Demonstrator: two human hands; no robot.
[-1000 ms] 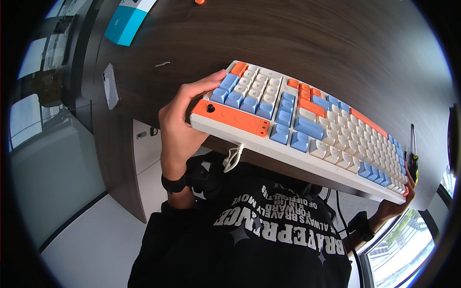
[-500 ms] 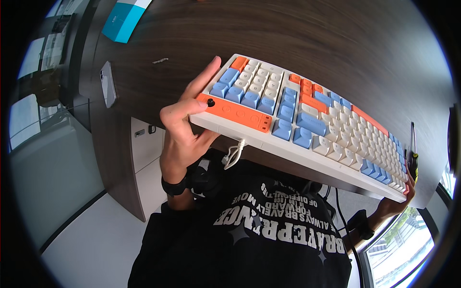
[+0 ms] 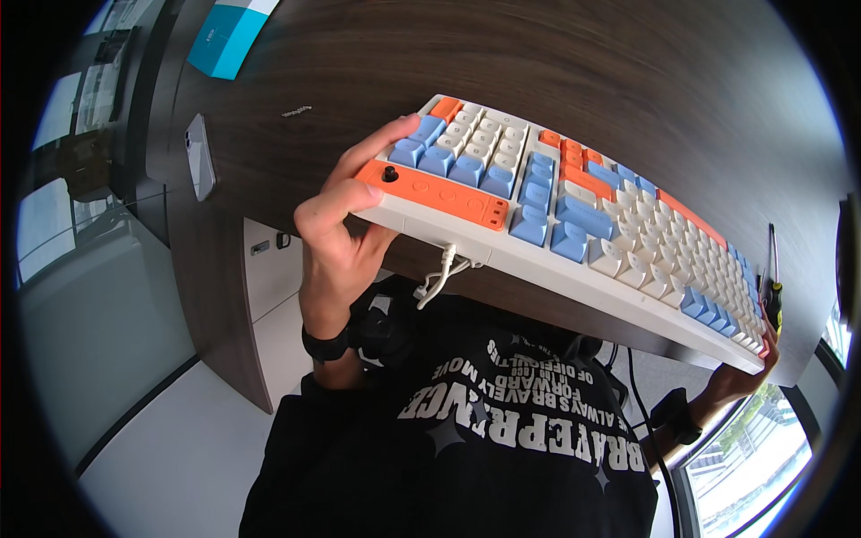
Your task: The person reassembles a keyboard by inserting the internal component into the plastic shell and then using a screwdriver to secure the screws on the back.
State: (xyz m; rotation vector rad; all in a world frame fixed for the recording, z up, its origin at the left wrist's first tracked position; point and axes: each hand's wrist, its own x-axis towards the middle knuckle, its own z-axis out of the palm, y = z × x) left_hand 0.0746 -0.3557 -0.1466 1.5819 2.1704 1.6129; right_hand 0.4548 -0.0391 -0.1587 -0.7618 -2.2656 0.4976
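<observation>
L hand (image 3: pixel 336 229) clamped on kybd (image 3: pixel 556 215) end.

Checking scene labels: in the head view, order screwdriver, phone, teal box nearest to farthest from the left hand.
From the left hand:
1. Phone: to its left.
2. Teal box: upper left, beyond the phone.
3. Screwdriver: far right.

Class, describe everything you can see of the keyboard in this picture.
The keyboard has a white, plastic-looking case and cream, blue and orange keycaps. Beside its number pad runs an orange strip with a small black knob. A pale cable hangs from the edge nearest the wearer's body. It is held tilted over the desk's near edge: the left hand grips the number-pad end, and the right hand, partly hidden, the opposite end.
</observation>
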